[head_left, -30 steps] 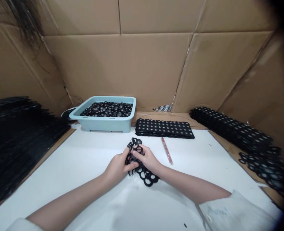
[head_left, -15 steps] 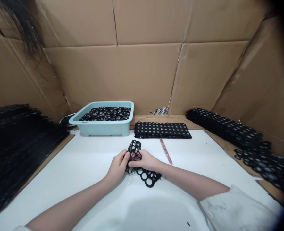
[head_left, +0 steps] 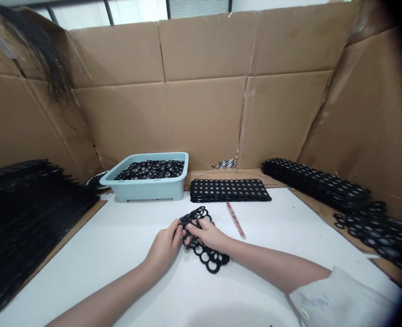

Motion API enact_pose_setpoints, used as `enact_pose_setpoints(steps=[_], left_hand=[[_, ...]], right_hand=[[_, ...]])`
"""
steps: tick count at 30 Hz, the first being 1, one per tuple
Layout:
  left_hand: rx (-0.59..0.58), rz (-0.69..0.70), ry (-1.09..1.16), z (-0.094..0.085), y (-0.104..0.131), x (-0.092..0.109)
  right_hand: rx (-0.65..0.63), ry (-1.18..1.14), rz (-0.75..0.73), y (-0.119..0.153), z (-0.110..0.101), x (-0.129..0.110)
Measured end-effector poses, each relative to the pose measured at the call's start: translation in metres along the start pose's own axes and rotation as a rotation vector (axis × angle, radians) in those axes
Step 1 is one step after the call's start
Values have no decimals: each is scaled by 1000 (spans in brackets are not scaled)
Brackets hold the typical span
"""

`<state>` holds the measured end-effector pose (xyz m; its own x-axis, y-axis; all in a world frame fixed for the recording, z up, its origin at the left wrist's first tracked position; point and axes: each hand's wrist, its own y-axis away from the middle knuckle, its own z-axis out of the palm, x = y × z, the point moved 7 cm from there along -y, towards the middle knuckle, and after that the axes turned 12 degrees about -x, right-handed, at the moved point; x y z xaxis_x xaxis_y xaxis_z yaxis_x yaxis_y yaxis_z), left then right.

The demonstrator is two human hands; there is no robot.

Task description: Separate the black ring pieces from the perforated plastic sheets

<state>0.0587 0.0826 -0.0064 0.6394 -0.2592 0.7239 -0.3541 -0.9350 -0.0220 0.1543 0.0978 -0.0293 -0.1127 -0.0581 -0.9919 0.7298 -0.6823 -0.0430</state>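
Observation:
A floppy black sheet of joined rings (head_left: 212, 263) is bunched between my two hands, just over the white tabletop. My left hand (head_left: 167, 240) pinches its left edge between thumb and fingers. Across its middle lies my right hand (head_left: 206, 234), thumb on top and fingers curled beneath, partly seen through the holes. One ringed corner hangs toward me under my right wrist, and another part sticks up beyond the fingers. To the right lies a slim pinkish-red stick-like tool (head_left: 236, 221), apart from both hands.
A light blue basin (head_left: 149, 188) full of black rings stands at the back left. Stacked ring sheets (head_left: 230, 190) lie beside it, with a longer stack (head_left: 316, 181) and loose pieces (head_left: 374, 231) at right. A big black pile (head_left: 27, 227) fills the left. Cardboard walls (head_left: 201, 113) enclose the table.
The view has tilted up, showing windows above the cardboard. The upper part of the ring sheet has swung right and spread out. My right hand has shifted its hold slightly; both hands still grip it.

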Motion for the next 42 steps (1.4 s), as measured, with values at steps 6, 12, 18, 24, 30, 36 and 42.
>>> enact_pose_setpoints(steps=[6, 12, 18, 24, 30, 36, 42], left_hand=[[-63, 1, 51, 7, 5, 6], [-113, -30, 47, 12, 6, 4], [-87, 21, 223, 14, 6, 10], [-6, 22, 303, 13, 3, 4], [53, -12, 142, 5, 5, 4], [-3, -54, -8, 6, 6, 3], [-46, -80, -63, 7, 5, 2]], right_hand=[[4, 244, -49, 6, 2, -5], [40, 296, 10, 10, -1, -5], [36, 39, 42, 5, -3, -1], [2, 9, 31, 5, 0, -4], [103, 23, 89, 6, -2, -1], [116, 9, 132, 6, -2, 1], [66, 12, 123, 5, 0, 1]])
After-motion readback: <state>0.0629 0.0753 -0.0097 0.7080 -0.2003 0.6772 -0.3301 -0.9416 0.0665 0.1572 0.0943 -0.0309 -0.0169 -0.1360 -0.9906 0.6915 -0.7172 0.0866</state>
